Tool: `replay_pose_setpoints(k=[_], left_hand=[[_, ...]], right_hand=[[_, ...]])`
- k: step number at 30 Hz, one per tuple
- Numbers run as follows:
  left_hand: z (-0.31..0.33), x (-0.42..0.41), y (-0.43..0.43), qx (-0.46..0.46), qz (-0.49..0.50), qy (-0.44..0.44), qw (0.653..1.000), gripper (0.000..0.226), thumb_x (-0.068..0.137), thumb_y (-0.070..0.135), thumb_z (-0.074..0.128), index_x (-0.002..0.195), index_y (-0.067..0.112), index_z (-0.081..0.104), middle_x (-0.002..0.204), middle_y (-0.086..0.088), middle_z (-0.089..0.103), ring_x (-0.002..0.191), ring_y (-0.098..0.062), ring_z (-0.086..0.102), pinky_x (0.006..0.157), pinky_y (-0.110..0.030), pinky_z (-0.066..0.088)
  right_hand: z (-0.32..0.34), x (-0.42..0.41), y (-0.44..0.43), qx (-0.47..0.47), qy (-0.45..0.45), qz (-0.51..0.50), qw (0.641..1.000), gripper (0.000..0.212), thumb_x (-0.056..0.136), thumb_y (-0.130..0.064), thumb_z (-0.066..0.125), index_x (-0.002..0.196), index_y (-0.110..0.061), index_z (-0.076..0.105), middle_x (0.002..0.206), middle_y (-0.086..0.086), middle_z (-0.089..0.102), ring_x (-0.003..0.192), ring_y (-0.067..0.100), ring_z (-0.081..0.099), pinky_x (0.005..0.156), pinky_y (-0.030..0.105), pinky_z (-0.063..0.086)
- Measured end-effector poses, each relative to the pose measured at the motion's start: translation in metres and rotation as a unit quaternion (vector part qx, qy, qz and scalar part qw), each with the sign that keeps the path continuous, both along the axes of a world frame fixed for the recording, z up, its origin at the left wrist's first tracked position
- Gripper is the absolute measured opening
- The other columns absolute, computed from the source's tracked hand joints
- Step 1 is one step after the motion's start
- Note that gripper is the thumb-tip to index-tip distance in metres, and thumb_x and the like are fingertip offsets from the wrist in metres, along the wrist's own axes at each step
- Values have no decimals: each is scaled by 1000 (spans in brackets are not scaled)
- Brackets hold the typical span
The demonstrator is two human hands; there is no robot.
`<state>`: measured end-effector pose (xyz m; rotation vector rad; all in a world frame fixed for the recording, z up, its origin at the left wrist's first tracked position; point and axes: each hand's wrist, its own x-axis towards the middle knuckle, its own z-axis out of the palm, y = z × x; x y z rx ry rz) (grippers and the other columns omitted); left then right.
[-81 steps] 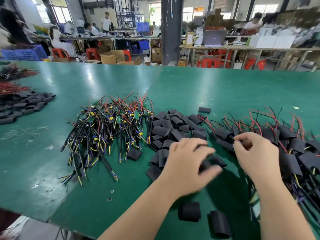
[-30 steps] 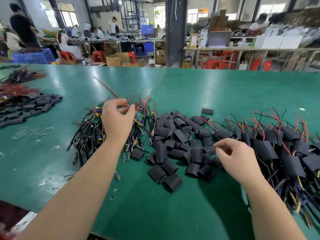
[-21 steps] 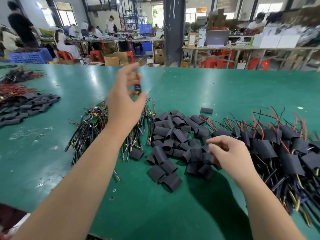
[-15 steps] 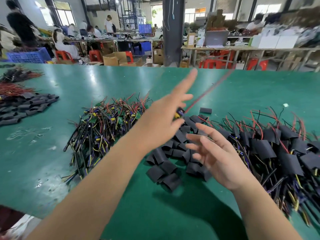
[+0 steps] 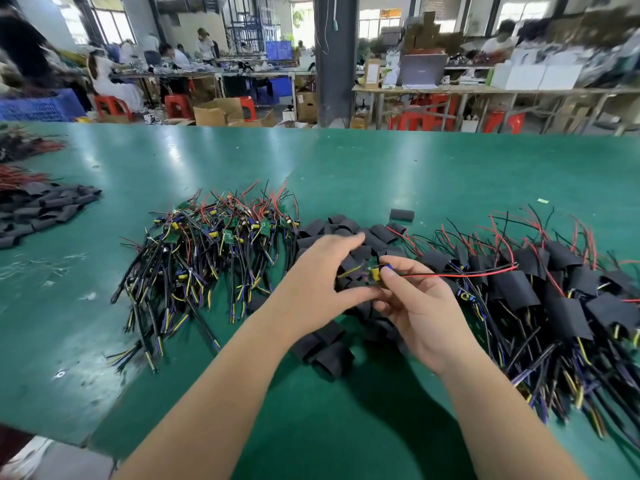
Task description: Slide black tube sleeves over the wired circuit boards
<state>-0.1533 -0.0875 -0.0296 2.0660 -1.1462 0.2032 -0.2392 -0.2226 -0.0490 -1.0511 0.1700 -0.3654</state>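
A small wired circuit board (image 5: 373,273) with yellow and blue parts hangs above the green table (image 5: 450,174), its red and black leads running off to the right. My left hand (image 5: 322,282) holds its left end and my right hand (image 5: 412,303) pinches its right end. Beneath my hands lies a heap of loose black tube sleeves (image 5: 325,351). Bare wired boards (image 5: 214,258) are piled to the left. Boards with sleeves on them (image 5: 540,292) are piled to the right.
A second heap of black sleeves (image 5: 45,209) and red wires (image 5: 17,174) lies at the far left of the table. One stray sleeve (image 5: 401,214) sits behind the middle heap. Workbenches, red stools, boxes and people fill the room behind.
My left hand picked a wired board out of the left pile, lifted it and carried it right over the sleeve heap. My right hand left the sleeves and now pinches the board's other end.
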Motion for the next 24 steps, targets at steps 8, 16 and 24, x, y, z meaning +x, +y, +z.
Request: replay_pose_setpoints(k=[8, 16, 24], left_hand=[[-27, -5, 5, -69, 44, -45, 996, 30, 88, 13, 65, 118, 8, 67, 70, 14, 54, 65, -5, 50, 67, -21, 45], [-33, -7, 5, 37, 127, -239, 962, 22, 90, 23, 59, 103, 17, 74, 72, 2, 66, 64, -20, 64, 44, -30, 48], [-33, -2, 11, 52, 258, -170, 950, 19, 73, -1, 70, 78, 16, 62, 65, 3, 64, 45, -24, 51, 45, -15, 7]], right_hand=[[-3, 0, -1, -81, 47, -64, 994, 6, 87, -14, 65, 90, -18, 62, 74, -2, 71, 66, 18, 70, 59, 25, 43], [-5, 0, -6, -148, 23, -47, 988, 11, 88, -5, 63, 96, -13, 63, 79, 1, 74, 71, 16, 70, 64, 20, 52], [-21, 4, 2, -571, 85, -85, 812, 26, 85, -11, 68, 106, -25, 65, 94, -17, 65, 81, 8, 54, 75, 11, 36]])
